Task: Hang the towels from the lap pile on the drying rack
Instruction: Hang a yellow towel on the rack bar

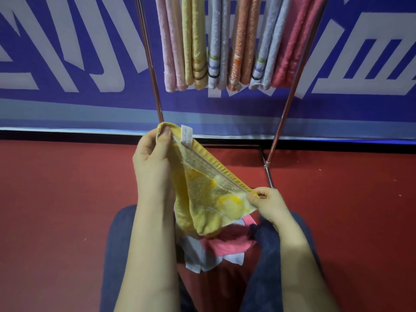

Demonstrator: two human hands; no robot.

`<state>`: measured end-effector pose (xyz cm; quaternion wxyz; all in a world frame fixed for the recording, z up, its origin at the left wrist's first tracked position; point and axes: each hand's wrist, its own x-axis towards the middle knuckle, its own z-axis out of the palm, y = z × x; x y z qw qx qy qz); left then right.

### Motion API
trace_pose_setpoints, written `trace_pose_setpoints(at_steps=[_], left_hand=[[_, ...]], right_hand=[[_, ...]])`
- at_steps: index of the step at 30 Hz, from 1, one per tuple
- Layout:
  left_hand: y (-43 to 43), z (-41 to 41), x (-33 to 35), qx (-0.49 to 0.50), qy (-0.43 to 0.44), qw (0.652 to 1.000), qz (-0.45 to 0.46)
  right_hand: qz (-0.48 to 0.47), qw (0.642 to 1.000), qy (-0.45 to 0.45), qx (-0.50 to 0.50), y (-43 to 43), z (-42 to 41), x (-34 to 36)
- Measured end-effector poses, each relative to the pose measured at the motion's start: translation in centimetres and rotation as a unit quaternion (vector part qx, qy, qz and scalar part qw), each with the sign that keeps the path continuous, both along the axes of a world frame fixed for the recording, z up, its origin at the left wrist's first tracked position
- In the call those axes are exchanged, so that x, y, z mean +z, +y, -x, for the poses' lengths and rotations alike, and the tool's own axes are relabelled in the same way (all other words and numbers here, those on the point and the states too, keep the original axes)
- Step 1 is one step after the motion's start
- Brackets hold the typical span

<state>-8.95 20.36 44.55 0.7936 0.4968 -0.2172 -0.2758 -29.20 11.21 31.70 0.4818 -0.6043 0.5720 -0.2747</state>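
Note:
A yellow towel (207, 197) hangs stretched between my two hands above my lap. My left hand (153, 158) pinches its upper corner beside a white label, thumb on top. My right hand (267, 201) pinches the other corner, lower and to the right. Under the towel, a small pile (225, 244) of pink and white towels lies on my lap between my knees. The drying rack (155, 86) stands straight ahead, its metal legs framing several hung towels (238, 41) in pink, yellow, grey, orange and red.
A blue wall banner with white shapes (67, 64) runs behind the rack. Red floor (56, 199) spreads on both sides of my legs. The rack's base bar (236, 145) lies on the floor just beyond my hands.

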Motion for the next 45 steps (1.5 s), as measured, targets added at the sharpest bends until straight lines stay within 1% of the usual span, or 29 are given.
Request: trace_pose_setpoints(at_steps=[3, 6, 8, 10, 12, 14, 16, 17, 18, 21, 24, 27, 29, 30, 31, 34, 38, 41, 45], left_hand=[[-0.1, -0.3, -0.2, 0.027, 0.000, 1.000, -0.009], [-0.6, -0.3, -0.8, 0.061, -0.028, 0.996, -0.051], [-0.8, 0.0, -1.5, 0.088, -0.047, 0.991, -0.087], [-0.8, 0.2, -2.1, 0.104, -0.074, 0.984, -0.125], [-0.7, 0.5, -2.5, 0.104, -0.119, 0.974, -0.164], [-0.6, 0.9, -2.6, 0.095, -0.172, 0.960, -0.198], [-0.6, 1.1, -2.7, 0.078, -0.200, 0.954, -0.211], [-0.7, 1.2, -2.7, 0.067, -0.204, 0.953, -0.213], [-0.8, 1.2, -2.7, 0.054, -0.209, 0.953, -0.213], [-0.9, 1.2, -2.6, 0.012, -0.219, 0.953, -0.207], [-0.8, 1.6, -2.4, -0.019, -0.194, 0.963, -0.185], [-0.6, 2.0, -2.2, -0.052, -0.159, 0.972, -0.166], [-0.5, 2.3, -1.9, -0.077, -0.150, 0.974, -0.150], [-0.4, 2.4, -1.8, -0.087, -0.149, 0.974, -0.144], [-0.4, 2.6, -1.6, -0.097, -0.145, 0.975, -0.136], [-0.2, 3.1, -1.3, -0.146, -0.133, 0.974, -0.113], [0.1, 3.5, -1.3, -0.216, -0.164, 0.959, -0.080], [0.2, 3.7, -1.3, -0.224, -0.173, 0.957, -0.065], [0.2, 3.9, -1.5, -0.238, -0.184, 0.952, -0.058]], right_hand=[[0.014, 0.999, 0.032, -0.036, -0.5, 0.0, -0.7], [0.008, 1.000, 0.025, -0.012, -0.2, -0.7, 1.0], [-0.011, 0.999, -0.026, 0.020, 0.4, -1.3, 3.1], [-0.017, 0.991, -0.110, 0.073, 1.0, -1.8, 5.5], [0.006, 0.978, -0.172, 0.120, 1.7, -1.9, 7.9], [0.001, 0.960, -0.237, 0.150, 2.3, -2.0, 9.7], [-0.020, 0.934, -0.309, 0.180, 2.6, -1.9, 10.6], [-0.012, 0.929, -0.321, 0.187, 2.5, -1.9, 10.7], [0.006, 0.931, -0.315, 0.185, 2.5, -2.1, 10.8], [0.070, 0.953, -0.266, 0.130, 2.4, -2.8, 10.7], [0.156, 0.964, -0.189, 0.100, 2.2, -3.0, 10.6], [0.231, 0.961, -0.123, 0.095, 2.1, -3.0, 10.5], [0.289, 0.950, -0.065, 0.100, 2.3, -3.1, 10.7], [0.307, 0.944, -0.055, 0.108, 2.4, -3.1, 10.9], [0.304, 0.943, -0.069, 0.120, 2.5, -3.1, 11.1], [0.219, 0.950, -0.167, 0.147, 2.9, -2.9, 11.4], [0.232, 0.948, -0.182, 0.120, 3.1, -3.0, 11.5], [0.232, 0.945, -0.206, 0.103, 3.1, -2.8, 11.5], [0.235, 0.945, -0.209, 0.087, 3.1, -2.7, 11.5]])
